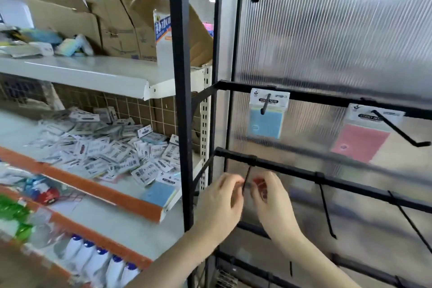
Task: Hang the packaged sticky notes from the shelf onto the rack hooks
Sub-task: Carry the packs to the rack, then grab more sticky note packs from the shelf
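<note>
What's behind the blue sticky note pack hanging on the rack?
Behind the blue pack is the ribbed translucent panel and, at its top, the black crossbar carrying its hook. The pack covers the stretch of panel right behind it.

Blue sticky-note pack (266, 116) hangs on upper rack hook (265, 104); pink pack (364, 135) at its 3 o'clock; loose pile of packs (109, 149) on shelf (131, 190), 9 o'clock.

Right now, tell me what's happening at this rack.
A person is stocking packaged sticky notes. Both hands, left hand and right hand, work a packet at a hook on the second bar. A blue packet and a pink packet already hang above. A pile of packets waits on the shelf.
</note>
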`<state>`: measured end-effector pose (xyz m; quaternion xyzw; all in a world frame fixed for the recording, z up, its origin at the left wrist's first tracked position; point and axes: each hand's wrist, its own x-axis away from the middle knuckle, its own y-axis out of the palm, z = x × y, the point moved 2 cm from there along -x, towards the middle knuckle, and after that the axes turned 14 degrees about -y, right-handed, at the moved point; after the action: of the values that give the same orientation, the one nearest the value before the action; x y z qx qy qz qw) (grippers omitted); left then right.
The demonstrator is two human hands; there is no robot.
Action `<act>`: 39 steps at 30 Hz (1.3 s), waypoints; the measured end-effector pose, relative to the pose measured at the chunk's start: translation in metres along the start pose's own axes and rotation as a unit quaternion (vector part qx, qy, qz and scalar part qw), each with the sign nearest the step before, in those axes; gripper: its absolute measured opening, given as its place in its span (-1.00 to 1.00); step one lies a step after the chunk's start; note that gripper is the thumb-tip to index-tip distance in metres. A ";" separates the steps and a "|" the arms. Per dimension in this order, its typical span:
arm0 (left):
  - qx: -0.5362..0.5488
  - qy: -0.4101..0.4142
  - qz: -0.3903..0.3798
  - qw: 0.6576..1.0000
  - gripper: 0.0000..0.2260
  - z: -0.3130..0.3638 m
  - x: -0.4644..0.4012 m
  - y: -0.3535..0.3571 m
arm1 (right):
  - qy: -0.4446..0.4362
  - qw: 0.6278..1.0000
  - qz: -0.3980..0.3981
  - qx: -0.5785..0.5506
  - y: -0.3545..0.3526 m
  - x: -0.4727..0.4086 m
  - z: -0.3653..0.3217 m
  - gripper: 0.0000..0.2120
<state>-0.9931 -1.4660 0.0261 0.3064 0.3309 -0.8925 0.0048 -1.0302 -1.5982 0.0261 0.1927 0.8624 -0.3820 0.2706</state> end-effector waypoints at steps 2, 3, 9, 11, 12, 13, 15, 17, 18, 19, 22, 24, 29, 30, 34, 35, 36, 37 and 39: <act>-0.034 0.011 0.006 0.999 -0.89 -0.018 0.027 -0.020 | -0.061 0.997 -0.049 -0.009 0.011 0.015 -0.017 -0.91; -0.048 -0.002 0.008 0.999 -0.89 -0.029 0.038 -0.030 | -0.085 0.993 -0.074 -0.015 0.018 0.022 -0.024 -0.92; -0.116 -0.124 0.041 0.985 -0.92 -0.107 0.061 -0.073 | -0.170 0.963 -0.196 -0.080 0.073 0.046 -0.059 -0.90; -0.131 -0.170 0.035 0.976 -0.92 -0.133 0.054 -0.080 | -0.179 0.955 -0.220 -0.091 0.099 0.048 -0.068 -0.88; -0.134 -0.189 0.029 0.972 -0.90 -0.146 0.048 -0.082 | -0.179 0.953 -0.228 -0.093 0.115 0.047 -0.072 -0.86; -0.136 -0.204 0.022 0.969 -0.89 -0.159 0.042 -0.084 | -0.173 0.952 -0.236 -0.090 0.132 0.044 -0.076 -0.85; -0.138 -0.218 0.002 0.966 -0.86 -0.186 0.027 -0.085 | -0.142 0.956 -0.244 -0.078 0.165 0.035 -0.082 -0.83; -0.134 -0.222 -0.023 0.966 -0.82 -0.213 0.008 -0.084 | -0.109 0.963 -0.240 -0.061 0.200 0.019 -0.087 -0.86; -0.132 -0.220 -0.036 0.966 -0.80 -0.227 -0.001 -0.083 | -0.089 0.966 -0.239 -0.051 0.216 0.009 -0.089 -0.87; -0.133 -0.218 -0.047 0.966 -0.79 -0.240 -0.011 -0.082 | -0.067 0.968 -0.238 -0.048 0.232 -0.001 -0.089 -0.87; -0.168 -0.199 -0.080 0.962 -0.74 -0.272 -0.037 -0.076 | 0.003 0.976 -0.219 -0.020 0.267 -0.029 -0.079 -0.79; -0.179 -0.189 -0.102 0.960 -0.70 -0.290 -0.053 -0.071 | 0.062 0.977 -0.198 0.042 0.282 -0.043 -0.066 -0.74; -0.198 -0.127 -0.138 0.962 -0.72 -0.313 -0.085 -0.046 | 0.213 0.940 -0.196 0.182 0.310 -0.060 -0.033 -0.53; -0.209 -0.125 -0.156 0.957 -0.66 -0.316 -0.088 -0.040 | 0.232 0.929 -0.211 0.195 0.314 -0.061 -0.027 -0.50; -0.262 -0.143 -0.188 0.936 -0.54 -0.324 -0.095 -0.025 | 0.312 0.911 -0.219 0.159 0.324 -0.061 -0.010 -0.31; -0.270 -0.148 -0.182 0.934 -0.53 -0.324 -0.096 -0.024 | 0.333 0.908 -0.207 0.149 0.324 -0.062 -0.008 -0.23; -0.276 -0.154 -0.180 0.932 -0.52 -0.324 -0.098 -0.023 | 0.350 0.904 -0.196 0.149 0.324 -0.063 -0.005 -0.17; -0.283 -0.161 -0.185 0.927 -0.51 -0.323 -0.100 -0.022 | 0.354 0.900 -0.197 0.162 0.323 -0.064 -0.003 -0.16; -0.307 -0.167 -0.211 0.913 -0.51 -0.321 -0.106 -0.021 | 0.336 0.894 -0.221 0.199 0.321 -0.065 -0.006 -0.32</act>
<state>-0.7374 -1.2801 -0.0939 0.0590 0.6398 -0.7655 -0.0343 -0.8078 -1.3983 -0.1089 0.1634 0.8284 -0.5079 -0.1705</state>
